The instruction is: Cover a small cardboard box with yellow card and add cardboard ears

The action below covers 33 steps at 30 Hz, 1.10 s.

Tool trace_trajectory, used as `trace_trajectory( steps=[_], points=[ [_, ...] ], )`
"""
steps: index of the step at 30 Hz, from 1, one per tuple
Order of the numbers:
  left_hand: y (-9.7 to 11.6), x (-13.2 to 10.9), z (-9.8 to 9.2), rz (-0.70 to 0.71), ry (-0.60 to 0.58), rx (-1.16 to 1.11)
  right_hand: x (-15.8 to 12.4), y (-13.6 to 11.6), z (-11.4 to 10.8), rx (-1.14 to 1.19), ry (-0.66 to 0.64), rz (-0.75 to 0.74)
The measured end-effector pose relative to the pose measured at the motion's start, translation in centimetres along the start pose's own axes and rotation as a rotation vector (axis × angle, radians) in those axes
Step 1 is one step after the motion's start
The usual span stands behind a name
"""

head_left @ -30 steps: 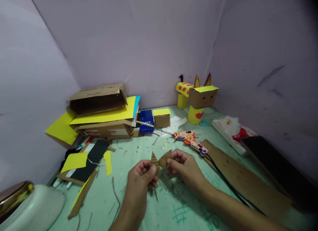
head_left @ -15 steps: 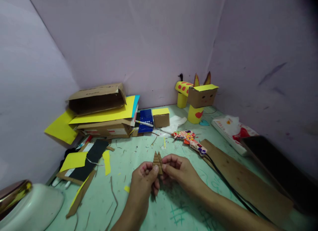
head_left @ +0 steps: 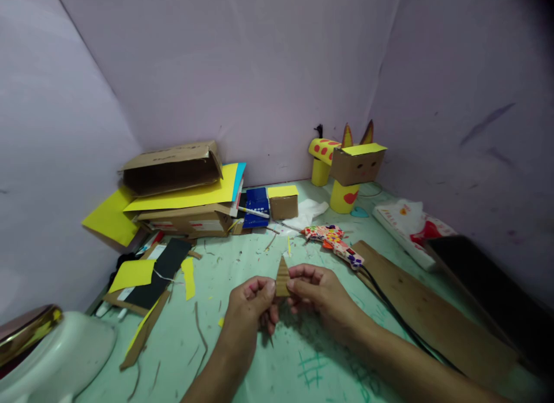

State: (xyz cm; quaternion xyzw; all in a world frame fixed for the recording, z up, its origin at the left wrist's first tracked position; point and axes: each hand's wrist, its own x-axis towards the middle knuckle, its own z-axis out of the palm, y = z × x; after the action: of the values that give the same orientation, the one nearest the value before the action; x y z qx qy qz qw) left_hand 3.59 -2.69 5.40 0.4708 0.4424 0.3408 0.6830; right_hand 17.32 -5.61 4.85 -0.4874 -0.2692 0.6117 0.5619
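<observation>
A small corrugated cardboard triangle (head_left: 283, 278) is held point up in front of me, above the green table. My right hand (head_left: 312, 287) pinches its right edge between thumb and fingers. My left hand (head_left: 255, 303) is closed at its left edge, thumb against the fingers. Whether a second triangle lies behind the front one cannot be seen. A thin dark tip pokes out below my left fingers. Beyond the hands lies a flower-patterned glue gun (head_left: 333, 244), its black cord running toward the right. A narrow yellow paper strip (head_left: 289, 245) is close to its nozzle.
At the back right stands a cardboard animal figure (head_left: 358, 166) on yellow tubes. A small yellow-topped box (head_left: 283, 204) and a blue packet (head_left: 257, 208) sit at the back. Stacked boxes (head_left: 173, 166) and yellow sheets are left; a long cardboard piece (head_left: 424, 305) lies right, cardboard scraps left.
Two cardboard points showed side by side before; now a single triangle outline shows between the hands. The triangle has shifted slightly right, and the view has turned a little.
</observation>
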Motion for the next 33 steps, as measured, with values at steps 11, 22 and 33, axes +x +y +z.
trace_trajectory(
  steps=[11, 22, 33],
  points=[
    [-0.3, 0.0, -0.1, 0.009, 0.034, 0.112, 0.0, 0.2, -0.1, 0.026, 0.012, -0.006],
    [-0.6, -0.1, 0.0, 0.028, 0.057, 0.187, 0.0, 0.4, 0.1, 0.028, 0.028, -0.020],
    [-1.1, 0.2, 0.3, 0.130, 0.157, 0.285, 0.7, 0.2, 0.6, 0.041, 0.068, -0.054]
  ],
)
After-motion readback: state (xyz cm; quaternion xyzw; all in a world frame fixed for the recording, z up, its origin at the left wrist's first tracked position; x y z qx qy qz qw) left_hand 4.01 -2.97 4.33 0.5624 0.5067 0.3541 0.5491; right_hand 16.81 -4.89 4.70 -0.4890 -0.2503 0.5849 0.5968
